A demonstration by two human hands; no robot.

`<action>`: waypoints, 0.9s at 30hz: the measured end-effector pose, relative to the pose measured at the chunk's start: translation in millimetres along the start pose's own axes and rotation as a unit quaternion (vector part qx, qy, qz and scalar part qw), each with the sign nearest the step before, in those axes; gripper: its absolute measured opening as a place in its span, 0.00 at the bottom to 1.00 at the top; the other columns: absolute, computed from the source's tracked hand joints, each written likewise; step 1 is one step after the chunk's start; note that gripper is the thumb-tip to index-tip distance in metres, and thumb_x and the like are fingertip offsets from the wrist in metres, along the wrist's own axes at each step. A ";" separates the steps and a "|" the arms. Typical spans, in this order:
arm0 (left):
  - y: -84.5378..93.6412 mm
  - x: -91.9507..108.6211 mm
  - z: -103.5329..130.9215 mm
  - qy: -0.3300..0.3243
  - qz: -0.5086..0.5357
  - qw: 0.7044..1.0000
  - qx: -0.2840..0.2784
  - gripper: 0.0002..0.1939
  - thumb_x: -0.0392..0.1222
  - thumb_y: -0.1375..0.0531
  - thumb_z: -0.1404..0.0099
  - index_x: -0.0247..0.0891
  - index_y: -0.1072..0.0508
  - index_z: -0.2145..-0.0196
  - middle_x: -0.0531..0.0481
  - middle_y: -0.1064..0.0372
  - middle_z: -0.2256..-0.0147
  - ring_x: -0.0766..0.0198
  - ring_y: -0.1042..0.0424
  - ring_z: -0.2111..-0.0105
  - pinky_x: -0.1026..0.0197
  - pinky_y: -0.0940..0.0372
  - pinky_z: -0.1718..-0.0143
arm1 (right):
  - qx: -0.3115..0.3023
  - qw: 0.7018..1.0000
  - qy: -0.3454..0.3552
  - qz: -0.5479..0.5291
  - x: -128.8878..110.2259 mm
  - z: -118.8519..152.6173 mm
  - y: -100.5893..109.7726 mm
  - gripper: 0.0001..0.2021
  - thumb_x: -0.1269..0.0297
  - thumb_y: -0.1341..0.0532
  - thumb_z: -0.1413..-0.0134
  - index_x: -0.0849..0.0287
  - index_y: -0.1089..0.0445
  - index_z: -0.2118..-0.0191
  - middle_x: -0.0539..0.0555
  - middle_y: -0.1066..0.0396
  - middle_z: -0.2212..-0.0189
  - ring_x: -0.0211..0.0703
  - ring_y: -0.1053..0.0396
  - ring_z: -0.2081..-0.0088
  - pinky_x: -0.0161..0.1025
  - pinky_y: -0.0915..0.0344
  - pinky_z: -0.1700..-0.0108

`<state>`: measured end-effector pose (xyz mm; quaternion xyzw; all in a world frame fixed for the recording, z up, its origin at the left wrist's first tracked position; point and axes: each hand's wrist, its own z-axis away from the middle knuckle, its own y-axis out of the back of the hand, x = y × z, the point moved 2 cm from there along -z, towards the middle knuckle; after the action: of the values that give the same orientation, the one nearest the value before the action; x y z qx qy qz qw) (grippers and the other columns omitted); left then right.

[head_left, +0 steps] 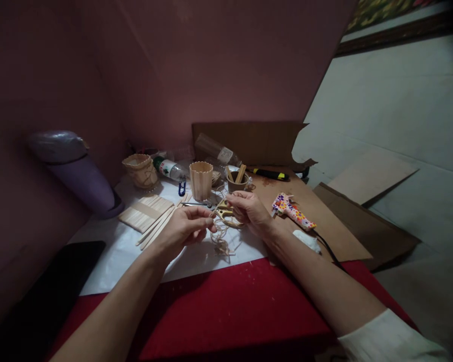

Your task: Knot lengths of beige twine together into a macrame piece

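Thin brown twine hangs in loose loops at the middle of the table. My left hand is closed, pinching the twine between thumb and forefinger. My right hand, slightly higher and farther right, is also closed in a pinch on the twine. Scissors with gold handles lie just behind the fingers, partly covered by my right hand. A cup made of wooden craft sticks stands upright beyond my hands. To the left of my left hand lie a banded bundle of craft sticks and several loose sticks.
A flowered glue gun rests on cardboard at the right, its cord running forward. Behind are a twine-wrapped cup, plastic bottles, a small dark pot and a yellow-black cutter. A purple container leans at left.
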<state>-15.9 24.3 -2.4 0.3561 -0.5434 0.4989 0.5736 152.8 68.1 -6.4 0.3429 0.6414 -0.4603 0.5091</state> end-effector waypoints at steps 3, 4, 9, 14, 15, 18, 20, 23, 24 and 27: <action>-2.3 1.7 1.8 0.022 0.030 0.999 0.000 0.10 0.44 0.37 0.46 0.34 0.28 0.70 0.47 0.27 0.75 0.75 0.41 0.87 0.69 0.57 0.87 | 0.031 0.999 0.005 -0.005 1.4 -1.9 2.6 0.14 0.57 0.36 0.54 0.60 0.37 0.79 0.39 0.54 0.90 0.26 0.62 0.87 0.31 0.67 0.85; -2.9 2.1 2.4 0.027 0.037 0.999 0.003 0.10 0.44 0.37 0.46 0.34 0.28 0.70 0.46 0.27 0.75 0.75 0.40 0.87 0.69 0.56 0.87 | 0.039 0.999 0.007 -0.001 1.9 -2.3 2.8 0.14 0.56 0.36 0.55 0.61 0.37 0.79 0.40 0.54 0.90 0.26 0.62 0.87 0.32 0.67 0.85; -4.7 1.5 3.4 0.050 0.047 0.998 -0.002 0.07 0.41 0.38 0.46 0.34 0.28 0.73 0.45 0.26 0.74 0.73 0.36 0.86 0.70 0.54 0.87 | 0.068 0.997 0.016 0.022 2.6 -2.5 -0.2 0.17 0.53 0.34 0.58 0.60 0.38 0.80 0.40 0.53 0.90 0.26 0.60 0.87 0.31 0.64 0.85; -4.2 -1.4 1.3 0.043 0.075 0.996 -0.023 0.06 0.37 0.35 0.50 0.34 0.29 0.73 0.45 0.25 0.75 0.70 0.33 0.85 0.71 0.53 0.88 | 0.079 0.993 0.051 0.067 7.1 -4.7 -0.1 0.17 0.52 0.34 0.58 0.60 0.36 0.80 0.44 0.47 0.86 0.29 0.51 0.83 0.31 0.54 0.82; -3.6 -1.5 0.7 0.030 0.079 0.996 -0.024 0.07 0.36 0.35 0.51 0.34 0.29 0.73 0.45 0.25 0.75 0.69 0.33 0.84 0.71 0.51 0.88 | 0.078 0.992 0.060 0.084 8.6 -5.4 0.6 0.17 0.52 0.35 0.57 0.61 0.36 0.80 0.45 0.45 0.85 0.29 0.50 0.82 0.31 0.52 0.80; -1.3 -0.6 -0.3 -0.007 0.080 0.997 -0.016 0.09 0.35 0.33 0.52 0.34 0.30 0.74 0.45 0.26 0.75 0.68 0.31 0.82 0.71 0.47 0.88 | 0.070 0.984 0.080 0.142 12.3 -6.9 2.3 0.17 0.52 0.36 0.55 0.60 0.38 0.80 0.46 0.43 0.82 0.31 0.48 0.79 0.32 0.50 0.78; 0.3 -0.1 -0.2 -0.015 0.080 0.997 0.000 0.10 0.37 0.33 0.51 0.35 0.32 0.74 0.47 0.27 0.77 0.69 0.32 0.84 0.72 0.48 0.89 | 0.066 0.976 0.092 0.188 13.6 -7.0 2.8 0.18 0.52 0.38 0.53 0.60 0.39 0.81 0.46 0.45 0.82 0.32 0.50 0.79 0.33 0.51 0.77; 1.9 -0.6 -0.1 -0.010 0.085 0.996 0.019 0.11 0.40 0.33 0.50 0.36 0.32 0.74 0.49 0.28 0.80 0.70 0.34 0.86 0.71 0.50 0.89 | 0.058 0.961 0.109 0.248 14.6 -6.1 2.5 0.18 0.52 0.39 0.52 0.60 0.40 0.81 0.46 0.47 0.82 0.32 0.51 0.79 0.34 0.53 0.77; 2.3 -1.1 -0.4 -0.013 0.083 0.996 0.024 0.10 0.41 0.33 0.50 0.35 0.31 0.74 0.49 0.28 0.79 0.70 0.35 0.87 0.71 0.50 0.89 | 0.055 0.957 0.111 0.264 15.2 -5.6 2.2 0.19 0.51 0.39 0.51 0.60 0.40 0.81 0.46 0.47 0.83 0.32 0.51 0.78 0.33 0.53 0.77; 4.0 -2.3 -2.6 -0.042 0.060 0.996 0.047 0.10 0.41 0.33 0.50 0.33 0.27 0.72 0.45 0.25 0.73 0.74 0.38 0.87 0.71 0.52 0.88 | 0.048 0.945 0.108 0.304 17.0 -4.2 1.3 0.20 0.50 0.40 0.51 0.59 0.41 0.81 0.46 0.48 0.83 0.33 0.51 0.78 0.33 0.54 0.77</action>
<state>-18.9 27.3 -5.7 0.3701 -0.5636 0.5422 0.5015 148.4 72.0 -22.9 0.5930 0.5349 -0.2740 0.5358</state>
